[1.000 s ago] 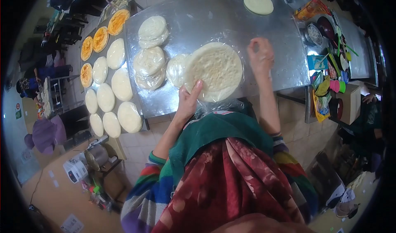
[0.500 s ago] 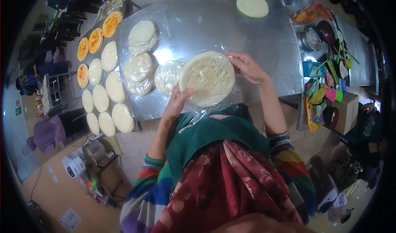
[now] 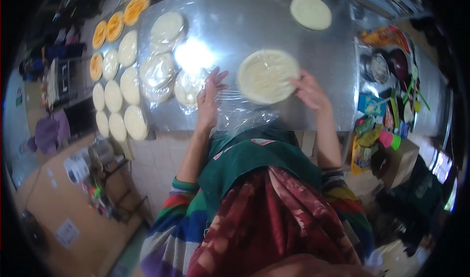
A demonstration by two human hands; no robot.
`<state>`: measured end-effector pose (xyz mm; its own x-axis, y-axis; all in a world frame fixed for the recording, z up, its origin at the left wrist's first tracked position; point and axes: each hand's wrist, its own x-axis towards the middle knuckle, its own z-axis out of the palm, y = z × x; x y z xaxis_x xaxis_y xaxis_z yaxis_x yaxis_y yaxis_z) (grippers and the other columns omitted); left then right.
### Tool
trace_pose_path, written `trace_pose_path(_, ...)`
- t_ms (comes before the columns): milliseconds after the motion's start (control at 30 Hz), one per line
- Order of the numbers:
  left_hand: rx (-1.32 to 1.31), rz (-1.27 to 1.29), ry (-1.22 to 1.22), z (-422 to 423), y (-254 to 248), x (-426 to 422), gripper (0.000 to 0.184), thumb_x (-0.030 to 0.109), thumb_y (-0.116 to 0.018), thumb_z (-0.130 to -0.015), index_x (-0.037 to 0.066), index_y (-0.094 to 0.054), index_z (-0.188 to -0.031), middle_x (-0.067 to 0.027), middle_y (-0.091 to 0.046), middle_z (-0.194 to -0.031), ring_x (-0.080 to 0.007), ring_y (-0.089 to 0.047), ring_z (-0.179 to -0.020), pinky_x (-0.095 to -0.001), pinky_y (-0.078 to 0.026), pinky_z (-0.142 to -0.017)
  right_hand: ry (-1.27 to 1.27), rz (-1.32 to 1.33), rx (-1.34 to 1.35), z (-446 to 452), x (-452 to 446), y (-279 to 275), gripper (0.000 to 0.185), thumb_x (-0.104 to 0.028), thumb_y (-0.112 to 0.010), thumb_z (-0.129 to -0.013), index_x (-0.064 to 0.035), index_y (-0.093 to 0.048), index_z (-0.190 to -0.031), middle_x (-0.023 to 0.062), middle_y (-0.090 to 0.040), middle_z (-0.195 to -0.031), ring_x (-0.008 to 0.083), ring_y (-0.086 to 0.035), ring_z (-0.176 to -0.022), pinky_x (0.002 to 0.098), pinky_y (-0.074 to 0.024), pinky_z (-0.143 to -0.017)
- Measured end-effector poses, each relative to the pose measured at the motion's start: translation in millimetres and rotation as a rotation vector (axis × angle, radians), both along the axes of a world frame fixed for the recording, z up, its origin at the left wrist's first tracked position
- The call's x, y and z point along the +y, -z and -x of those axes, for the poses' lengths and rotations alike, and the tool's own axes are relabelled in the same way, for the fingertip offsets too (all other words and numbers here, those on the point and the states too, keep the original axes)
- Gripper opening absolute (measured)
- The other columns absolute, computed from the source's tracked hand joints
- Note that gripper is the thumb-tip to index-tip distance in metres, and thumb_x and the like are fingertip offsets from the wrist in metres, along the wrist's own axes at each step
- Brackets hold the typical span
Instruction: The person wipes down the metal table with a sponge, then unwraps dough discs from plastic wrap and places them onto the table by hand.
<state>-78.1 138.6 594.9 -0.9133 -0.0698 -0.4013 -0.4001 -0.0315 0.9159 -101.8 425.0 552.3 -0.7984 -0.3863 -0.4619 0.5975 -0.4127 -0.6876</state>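
My right hand point(image 3: 311, 92) grips the right edge of a pale, round pizza base point(image 3: 268, 76), fingers closed on its rim, and holds it over the metal table. My left hand point(image 3: 209, 95) is to the left of this base, apart from it, with its fingers stretched and spread. Clear plastic film point(image 3: 240, 111) stretches between the left hand and the base and hangs at the table's near edge. Just beyond my left fingers lies a plastic-wrapped base point(image 3: 187, 88). Motion blurs both hands slightly.
Wrapped bases point(image 3: 157, 76) are stacked at the table's left. Another plain base point(image 3: 311, 12) lies at the far right. Further left, several bases point(image 3: 113, 96) and orange-topped ones point(image 3: 115, 26) lie in rows. Bowls point(image 3: 377, 67) and pink and green cups point(image 3: 389, 140) stand right.
The pizza base has moved right and slightly away from me in my right hand. My left hand has let go of its edge and opened. The view has shifted slightly.
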Motion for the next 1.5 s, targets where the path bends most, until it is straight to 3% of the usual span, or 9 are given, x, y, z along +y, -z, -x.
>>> trace_pose_path(133,0.006,-0.043,-0.196,-17.1,7.6,-21.7,0.049,0.039,-0.037,-0.099,0.005,-0.042,-0.135,-0.006,-0.056,-0.124,-0.0119,-0.052,-0.095,-0.0225,-0.043,-0.071,0.331,-0.227,0.147,18.1,56.5,9.7,0.04,-0.008,-0.063,-0.087,-0.0019,-0.048,-0.124,0.0083,-0.057,-0.117,0.0166,-0.056,-0.108,0.0314,-0.0455,-0.093)
trace_pose_path(333,0.138,0.015,-0.463,-59.5,12.2,-88.4,0.04,0.023,-0.041,-0.099,0.001,-0.043,-0.132,-0.0106,-0.056,-0.124,-0.0146,-0.054,-0.105,-0.0246,-0.046,-0.08,0.087,-1.514,1.047,41.0,39.6,32.1,0.036,-0.015,-0.063,-0.085,-0.0076,-0.057,-0.12,0.011,-0.057,-0.121,0.0247,-0.052,-0.114,0.0342,-0.0383,-0.098)
trace_pose_path(467,0.33,0.146,-0.577,-98.1,32.2,-156.5,0.034,0.019,-0.041,-0.098,-0.003,-0.049,-0.124,-0.0119,-0.057,-0.121,-0.0159,-0.054,-0.105,-0.0278,-0.044,-0.089,-0.109,-0.989,0.713,23.9,-84.9,48.3,0.033,-0.016,-0.06,-0.085,-0.0063,-0.059,-0.117,0.014,-0.059,-0.116,0.0295,-0.053,-0.113,0.037,-0.0404,-0.096)
trace_pose_path(600,0.327,0.265,-0.668,-128.6,17.8,-206.0,0.027,0.005,-0.037,-0.093,-0.002,-0.056,-0.112,-0.0108,-0.058,-0.117,-0.016,-0.054,-0.103,-0.0291,-0.043,-0.09,-0.229,-0.841,0.867,30.0,-209.1,75.8,0.047,-0.029,-0.067,-0.081,-0.0055,-0.056,-0.12,0.0151,-0.057,-0.117,0.0309,-0.052,-0.112,0.0388,-0.0404,-0.095)
trace_pose_path(867,0.361,0.561,-0.314,-169.5,12.1,-258.7,0.022,-0.013,-0.034,-0.079,-0.002,-0.053,-0.078,-0.0101,-0.062,-0.087,-0.0141,-0.058,-0.082,-0.0256,-0.045,-0.076,-0.425,-1.157,0.801,45.4,-271.8,68.8,0.076,-0.035,-0.079,-0.066,-0.0145,-0.047,-0.131,0.0129,-0.05,-0.122,0.0306,-0.044,-0.117,0.0486,-0.0321,-0.095)
trace_pose_path(1100,0.174,0.324,-0.052,-138.1,6.5,-257.8,0.02,0.006,-0.041,-0.087,-0.002,-0.059,-0.084,-0.004,-0.056,-0.071,-0.0088,-0.05,-0.061,-0.0219,-0.04,-0.057,-0.323,-1.258,0.819,41.6,-278.0,53.4,0.076,-0.029,-0.077,-0.067,-0.0138,-0.044,-0.134,0.0133,-0.056,-0.118,0.0303,-0.052,-0.111,0.0427,-0.0374,-0.096)
trace_pose_path(1200,0.072,0.266,0.054,-111.9,-11.2,-238.5,0.033,0.026,-0.044,-0.094,0.0,-0.063,-0.097,-0.0015,-0.057,-0.07,-0.0065,-0.046,-0.058,-0.0203,-0.035,-0.052,-0.325,-0.68,0.389,47.0,-271.5,49.8,0.069,-0.015,-0.075,-0.069,-0.0121,-0.047,-0.132,0.0132,-0.06,-0.111,0.0294,-0.059,-0.097,0.0351,-0.0444,-0.09)
trace_pose_path(1300,-0.005,0.072,0.174,-82.3,-14.4,-225.2,0.048,0.041,-0.037,-0.096,0.002,-0.06,-0.11,-0.001,-0.058,-0.075,-0.0058,-0.044,-0.058,-0.0199,-0.034,-0.051,-0.117,-0.565,0.718,26.6,-266.7,-2.0,0.059,-0.003,-0.071,-0.072,-0.0122,-0.053,-0.128,0.0111,-0.062,-0.102,0.0291,-0.061,-0.085,0.028,-0.0473,-0.083)
trace_pose_path(1500,-0.156,-0.444,0.016,-46.5,-7.3,-171.1,0.065,0.057,-0.041,-0.09,0.002,-0.049,-0.124,0.001,-0.059,-0.086,-0.0027,-0.045,-0.059,-0.0191,-0.032,-0.047,-0.18,-1.036,1.584,-40.4,-248.5,-89.0,0.051,-0.008,-0.068,-0.075,-0.0213,-0.059,-0.123,0.006,-0.055,-0.092,0.0233,-0.058,-0.094,0.0326,-0.0483,-0.084)
